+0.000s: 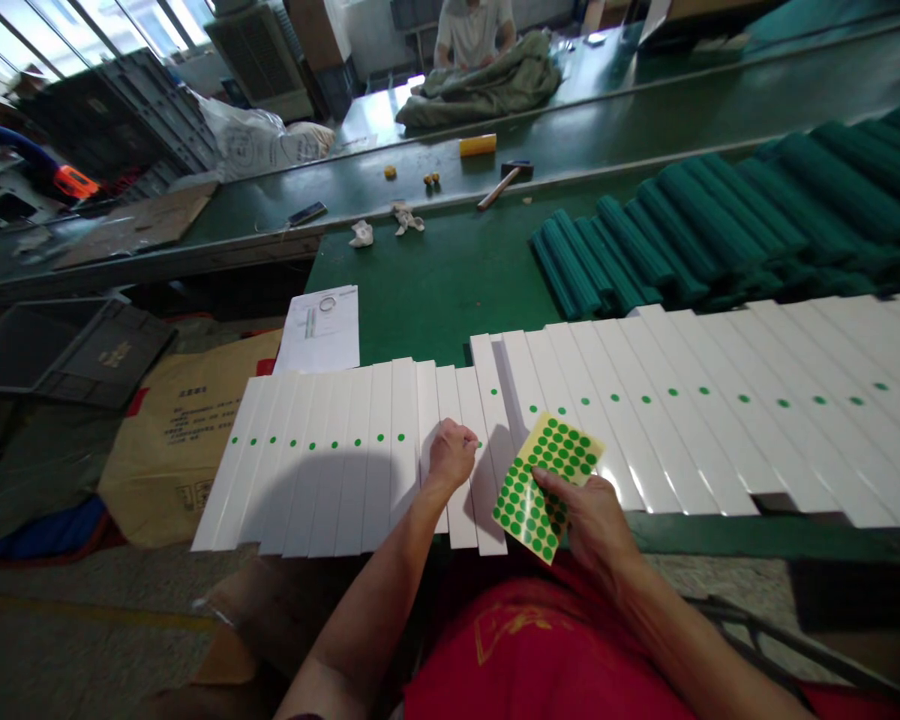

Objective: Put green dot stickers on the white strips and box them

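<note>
A long row of white strips (367, 470) lies overlapped across the edge of the green table, most with a small green dot near the upper end. My left hand (452, 453) rests on a strip in the middle of the row, its fingers bunched and close to one dot. Whatever lies under the fingertips is hidden. My right hand (589, 520) grips a sheet of green dot stickers (546, 487) by its lower right side, just above the strips' near ends. Several dots are gone from nothing I can see on that sheet.
Dark green rolled strips (720, 220) are stacked on the green table (420, 270) beyond the row. A paper sheet (319, 328) lies at the far left. A hammer (502, 183) and small items sit farther back, and a person (472, 30) works behind green fabric (480, 85).
</note>
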`<control>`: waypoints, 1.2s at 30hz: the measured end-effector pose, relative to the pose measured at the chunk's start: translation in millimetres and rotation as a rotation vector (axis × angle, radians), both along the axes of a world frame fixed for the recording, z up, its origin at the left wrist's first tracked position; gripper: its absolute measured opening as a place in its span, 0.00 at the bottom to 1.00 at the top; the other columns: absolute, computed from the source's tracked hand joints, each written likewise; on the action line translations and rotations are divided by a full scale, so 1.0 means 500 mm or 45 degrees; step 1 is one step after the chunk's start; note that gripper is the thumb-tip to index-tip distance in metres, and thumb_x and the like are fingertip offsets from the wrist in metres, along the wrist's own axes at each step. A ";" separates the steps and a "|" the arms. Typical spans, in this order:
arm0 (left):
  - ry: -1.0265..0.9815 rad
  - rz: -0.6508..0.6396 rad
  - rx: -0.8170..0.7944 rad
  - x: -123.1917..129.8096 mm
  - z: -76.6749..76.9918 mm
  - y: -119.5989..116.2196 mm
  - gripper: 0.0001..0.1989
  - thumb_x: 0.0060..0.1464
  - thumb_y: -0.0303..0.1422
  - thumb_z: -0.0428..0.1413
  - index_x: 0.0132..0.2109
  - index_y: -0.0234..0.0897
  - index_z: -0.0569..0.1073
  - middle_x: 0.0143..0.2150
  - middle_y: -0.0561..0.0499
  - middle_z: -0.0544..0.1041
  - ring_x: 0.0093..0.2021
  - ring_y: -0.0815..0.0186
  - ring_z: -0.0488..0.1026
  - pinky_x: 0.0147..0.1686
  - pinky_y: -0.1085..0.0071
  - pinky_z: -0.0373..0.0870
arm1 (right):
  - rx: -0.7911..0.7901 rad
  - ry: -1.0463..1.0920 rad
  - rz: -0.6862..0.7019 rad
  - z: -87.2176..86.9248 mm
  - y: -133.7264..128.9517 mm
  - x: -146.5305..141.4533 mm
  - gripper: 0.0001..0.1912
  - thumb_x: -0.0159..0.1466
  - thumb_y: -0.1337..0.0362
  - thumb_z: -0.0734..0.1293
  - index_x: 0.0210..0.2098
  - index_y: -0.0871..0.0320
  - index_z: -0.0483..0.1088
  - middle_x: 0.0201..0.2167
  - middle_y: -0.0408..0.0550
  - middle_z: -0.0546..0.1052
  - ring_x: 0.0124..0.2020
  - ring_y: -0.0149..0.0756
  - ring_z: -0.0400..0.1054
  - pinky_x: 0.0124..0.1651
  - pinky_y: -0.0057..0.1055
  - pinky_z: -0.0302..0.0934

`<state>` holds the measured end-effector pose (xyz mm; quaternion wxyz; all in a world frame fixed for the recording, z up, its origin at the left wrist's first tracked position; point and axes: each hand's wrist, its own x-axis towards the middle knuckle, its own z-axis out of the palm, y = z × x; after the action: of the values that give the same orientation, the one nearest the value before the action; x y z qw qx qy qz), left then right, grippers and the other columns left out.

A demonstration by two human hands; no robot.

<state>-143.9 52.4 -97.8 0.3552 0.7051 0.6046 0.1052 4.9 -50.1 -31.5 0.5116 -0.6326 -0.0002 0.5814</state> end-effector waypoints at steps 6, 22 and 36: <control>0.092 -0.023 0.194 0.006 -0.015 -0.021 0.07 0.55 0.27 0.54 0.32 0.36 0.77 0.35 0.47 0.71 0.38 0.64 0.69 0.41 0.69 0.66 | 0.002 -0.004 0.031 -0.002 0.000 -0.002 0.15 0.43 0.63 0.79 0.27 0.64 0.75 0.25 0.50 0.80 0.24 0.40 0.74 0.28 0.32 0.69; -0.676 -0.006 -0.084 -0.015 0.099 -0.068 0.07 0.53 0.31 0.57 0.38 0.38 0.80 0.32 0.52 0.77 0.32 0.70 0.72 0.32 0.75 0.65 | 0.040 -0.034 0.104 -0.010 0.020 -0.026 0.15 0.44 0.62 0.78 0.28 0.64 0.75 0.24 0.50 0.79 0.22 0.39 0.73 0.27 0.33 0.68; -0.345 0.181 0.109 -0.050 0.058 -0.037 0.05 0.51 0.22 0.55 0.30 0.34 0.74 0.31 0.52 0.73 0.33 0.70 0.69 0.35 0.74 0.64 | -0.016 -0.062 0.104 -0.013 0.034 -0.048 0.16 0.41 0.63 0.78 0.25 0.66 0.74 0.23 0.51 0.79 0.21 0.40 0.72 0.26 0.34 0.69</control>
<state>-169.0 33.7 -68.8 0.3949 0.6543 0.5946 0.2498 -19.0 -33.3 -37.8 0.4835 -0.6493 -0.0350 0.5861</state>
